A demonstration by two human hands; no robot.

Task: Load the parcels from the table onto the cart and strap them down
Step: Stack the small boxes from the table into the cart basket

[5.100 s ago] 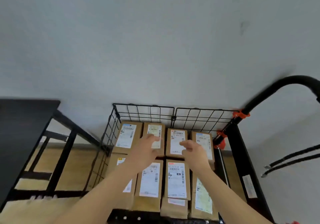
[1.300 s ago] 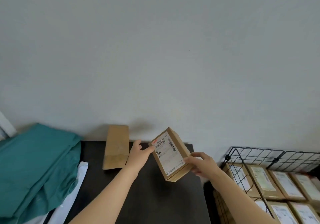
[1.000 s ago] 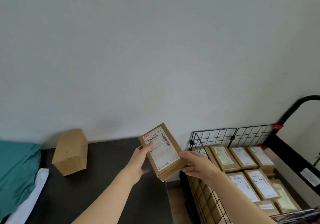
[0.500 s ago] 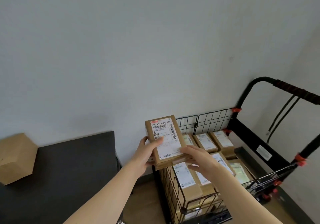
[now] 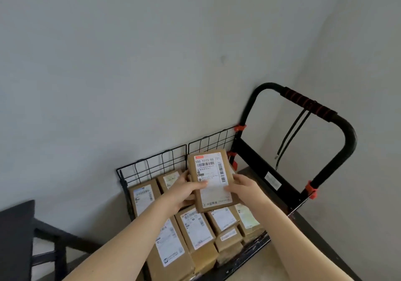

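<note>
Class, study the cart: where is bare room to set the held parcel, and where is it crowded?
Crowded: parcels sit tight together in the wire basket, no hand gaps. Free: their flat tops under the held parcel; a narrow strip between parcels and the black crossbar; the table corner, left.

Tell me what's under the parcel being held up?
Labelled parcels packed in the wire-sided cart lie below the held parcel. Those directly beneath it are hidden.
</note>
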